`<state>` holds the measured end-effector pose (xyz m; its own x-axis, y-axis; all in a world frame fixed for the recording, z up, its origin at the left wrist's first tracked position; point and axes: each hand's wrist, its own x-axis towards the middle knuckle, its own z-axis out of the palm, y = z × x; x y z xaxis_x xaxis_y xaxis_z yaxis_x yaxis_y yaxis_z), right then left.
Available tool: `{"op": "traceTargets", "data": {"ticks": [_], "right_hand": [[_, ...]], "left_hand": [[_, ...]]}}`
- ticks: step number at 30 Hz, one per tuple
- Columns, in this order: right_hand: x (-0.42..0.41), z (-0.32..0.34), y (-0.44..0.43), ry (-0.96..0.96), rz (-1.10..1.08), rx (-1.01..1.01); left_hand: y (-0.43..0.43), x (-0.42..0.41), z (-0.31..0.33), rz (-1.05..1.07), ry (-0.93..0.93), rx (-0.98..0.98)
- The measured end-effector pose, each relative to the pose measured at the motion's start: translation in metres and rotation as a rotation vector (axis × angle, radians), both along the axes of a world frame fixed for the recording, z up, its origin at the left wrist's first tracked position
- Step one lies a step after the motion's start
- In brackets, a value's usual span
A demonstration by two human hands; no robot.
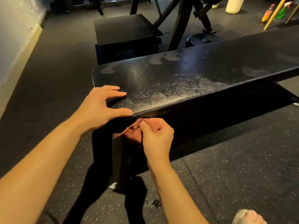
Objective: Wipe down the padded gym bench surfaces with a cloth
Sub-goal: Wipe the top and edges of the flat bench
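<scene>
Cloth [131,135]: reddish-brown, bunched, pressed to the near side face of the bench just under the top seam, at the near left end. Held by the right hand [157,136], fingers curled round it.

Left hand [103,107]: spread wide, fingers straight, fingertips resting on the bench top at its near left corner, thumb along the near seam.

Floor [226,183]: black rubber, pale-speckled.

Bench [202,75]: black textured padding, running from left to far right; glossy wet sheen over the middle, dull grey patches along the far edge and towards the right.

Second black pad [126,29]: beyond the bench, apart from it.

Weight plate [202,39]: flat on the floor behind the bench.

Far right: orange bottle [267,14], green bottle [281,13], and a leaning wooden handle [275,13].
</scene>
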<state>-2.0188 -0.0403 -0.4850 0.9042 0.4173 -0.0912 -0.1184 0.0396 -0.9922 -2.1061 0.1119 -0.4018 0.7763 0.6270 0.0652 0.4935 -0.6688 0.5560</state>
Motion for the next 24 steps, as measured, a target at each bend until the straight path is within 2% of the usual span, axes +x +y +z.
{"op": "traceTargets", "data": {"ticks": [3, 6, 10, 12, 15, 18, 20, 23, 24], "right_hand": [[0.041, 0.013, -0.013, 0.182, -0.150, 0.230], [0.055, 0.006, -0.013, 0.100, -0.249, 0.151], [0.016, 0.001, 0.001, -0.014, 0.024, -0.023], [0.025, 0.006, -0.005, -0.017, 0.025, -0.021], [0.066, 0.012, -0.021, 0.114, -0.212, 0.185], [0.077, 0.001, -0.019, 0.034, -0.445, 0.111], [0.046, -0.002, -0.011, -0.022, -0.369, 0.036], [-0.002, -0.001, -0.006, 0.019, 0.043, 0.004], [-0.005, -0.004, -0.008, 0.037, 0.117, -0.006]], "left_hand": [[0.000, -0.002, -0.001, -0.019, -0.010, -0.021], [0.000, -0.001, -0.002, -0.012, -0.014, -0.018], [0.001, 0.000, -0.002, -0.005, -0.022, -0.012], [0.000, -0.001, -0.002, -0.011, -0.024, -0.017], [-0.002, -0.001, -0.002, -0.012, -0.025, -0.026], [-0.001, 0.000, -0.002, -0.002, -0.016, -0.020], [0.000, 0.001, -0.002, 0.003, -0.009, -0.017], [0.002, 0.002, -0.002, -0.004, -0.023, -0.005], [0.001, 0.002, -0.003, -0.008, -0.029, -0.005]]}}
